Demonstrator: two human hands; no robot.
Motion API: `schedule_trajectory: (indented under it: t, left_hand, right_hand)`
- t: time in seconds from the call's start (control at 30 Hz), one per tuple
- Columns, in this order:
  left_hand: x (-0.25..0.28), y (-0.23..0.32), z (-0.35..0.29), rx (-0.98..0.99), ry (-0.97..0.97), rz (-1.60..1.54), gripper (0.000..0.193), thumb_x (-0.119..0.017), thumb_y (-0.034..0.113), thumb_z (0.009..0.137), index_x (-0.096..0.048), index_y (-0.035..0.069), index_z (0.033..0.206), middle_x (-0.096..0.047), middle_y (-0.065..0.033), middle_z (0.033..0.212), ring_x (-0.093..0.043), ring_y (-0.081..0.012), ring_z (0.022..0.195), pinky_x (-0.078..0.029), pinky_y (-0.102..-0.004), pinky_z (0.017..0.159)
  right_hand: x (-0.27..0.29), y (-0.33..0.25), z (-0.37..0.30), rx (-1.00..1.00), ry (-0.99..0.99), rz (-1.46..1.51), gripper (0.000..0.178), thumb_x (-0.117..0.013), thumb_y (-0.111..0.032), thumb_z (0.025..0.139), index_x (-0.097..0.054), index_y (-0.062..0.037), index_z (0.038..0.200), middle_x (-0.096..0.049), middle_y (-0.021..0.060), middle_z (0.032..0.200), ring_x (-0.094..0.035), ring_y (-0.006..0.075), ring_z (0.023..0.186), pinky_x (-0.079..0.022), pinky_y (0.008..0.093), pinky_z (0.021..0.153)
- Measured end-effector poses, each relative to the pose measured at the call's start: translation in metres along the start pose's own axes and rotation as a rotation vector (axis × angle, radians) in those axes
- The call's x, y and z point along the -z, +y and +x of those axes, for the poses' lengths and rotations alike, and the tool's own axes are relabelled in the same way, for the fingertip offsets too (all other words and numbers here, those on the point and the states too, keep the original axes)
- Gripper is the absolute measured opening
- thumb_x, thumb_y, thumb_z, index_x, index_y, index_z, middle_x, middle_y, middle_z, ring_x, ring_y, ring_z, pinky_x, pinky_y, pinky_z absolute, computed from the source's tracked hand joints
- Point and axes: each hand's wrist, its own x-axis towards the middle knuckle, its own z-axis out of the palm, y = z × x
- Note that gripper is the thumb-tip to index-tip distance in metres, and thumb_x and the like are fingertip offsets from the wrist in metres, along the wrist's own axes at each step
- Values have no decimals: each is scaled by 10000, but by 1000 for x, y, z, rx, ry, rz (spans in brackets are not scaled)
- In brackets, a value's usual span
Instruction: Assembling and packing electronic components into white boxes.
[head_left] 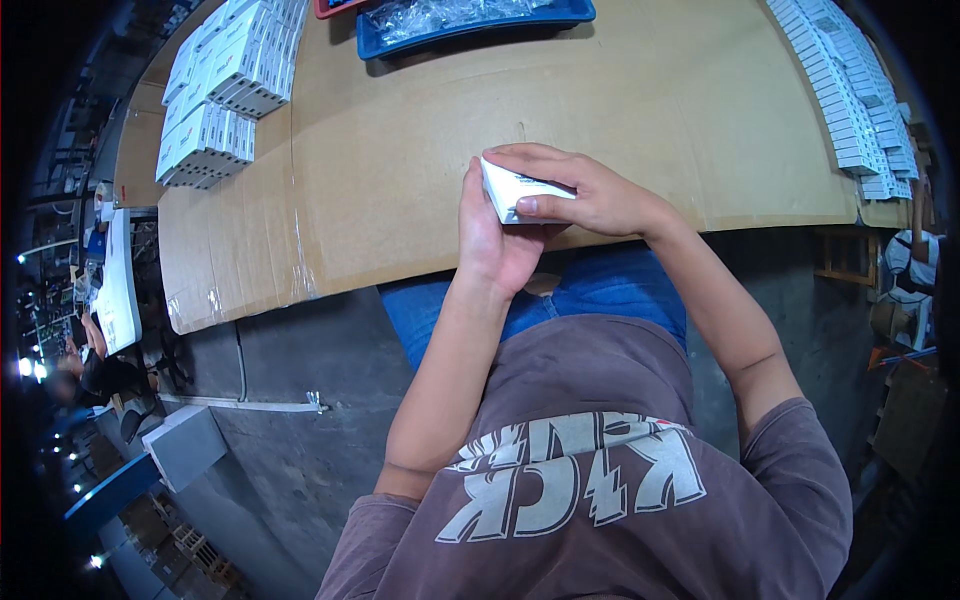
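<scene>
Head: white box (pixel 510 190) between left hand (pixel 488 228) and right hand (pixel 600 195)

both hands (pixel 596 190) hold a small white box (pixel 507 188)

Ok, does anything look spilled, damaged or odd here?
Nothing looks spilled; the held white box shows no visible damage. Only the clear tape near the left end of the cardboard cover looks crinkled, catching light unevenly.
</scene>
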Motion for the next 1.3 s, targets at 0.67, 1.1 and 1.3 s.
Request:
schedule_trajectory:
  t: [0.67, 1.1, 1.3]
  left_hand:
    - [-10, 9, -28, -463, -257, 488, 505, -647, 307, 1067, -583, -24, 1444, -674, -103, 1329, -622, -144, 1190, -486, -319, 1052]
    - [-21, 21, -32, -497, -364, 660, 499, -636, 265, 1076, -562, -34, 1468, -646, -110, 1409, -592, -154, 1243, -447, -317, 1093]
    - [-16, 20, -27, -592, -231, 630, 581, -638, 347, 1065, -537, -51, 1476, -664, -116, 1348, -609, -167, 1237, -454, -326, 1071]
  right_hand:
    - [-4, -32, -28, -36, 641, 634, 297, -800, -117, 948, -716, 24, 1195, -742, 47, 1057, -682, 105, 992, -554, 268, 866]
    - [-6, -26, -31, 45, 712, 579, 323, -796, -178, 961, -692, 8, 1203, -737, 62, 1072, -688, 113, 988, -562, 264, 860]
    - [-7, -19, -24, 10, 581, 653, 377, -817, -132, 935, -664, 12, 1248, -716, 60, 1129, -682, 130, 1072, -570, 273, 915]
